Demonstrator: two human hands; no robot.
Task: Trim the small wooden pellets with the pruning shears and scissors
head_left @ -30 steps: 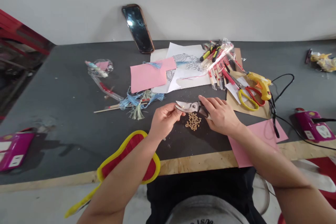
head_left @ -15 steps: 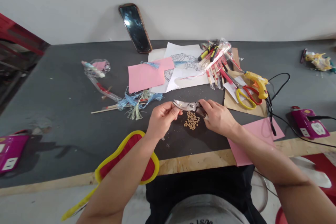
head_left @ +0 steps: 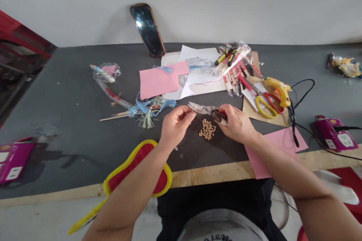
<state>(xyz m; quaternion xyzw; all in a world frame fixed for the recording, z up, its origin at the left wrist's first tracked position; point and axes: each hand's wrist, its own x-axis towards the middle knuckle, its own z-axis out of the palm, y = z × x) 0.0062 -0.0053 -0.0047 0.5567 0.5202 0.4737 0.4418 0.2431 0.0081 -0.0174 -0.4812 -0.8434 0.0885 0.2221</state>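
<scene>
My right hand is wrapped round the handles of a pair of pruning shears, whose metal blades point left over the table. The fingers of my left hand are pinched together at the blade tips. What they hold is too small and hidden to make out; a pale speck shows by the blades. Just below the shears lies a heap of small tan cut pieces. Under my left forearm rests a red fan-shaped piece with a fuzzy yellow border, partly covered by the arm.
Blue and pale green tassels and thin sticks lie left of my hands. Pink paper, printed sheets and bagged sticks are behind. Scissors, a yellow glue gun with its cord and a purple box stand right. A phone leans on the wall.
The shears' handles have spread apart a little in my right hand. My left hand stays pinched near the blade tips. The view has shifted slightly.
</scene>
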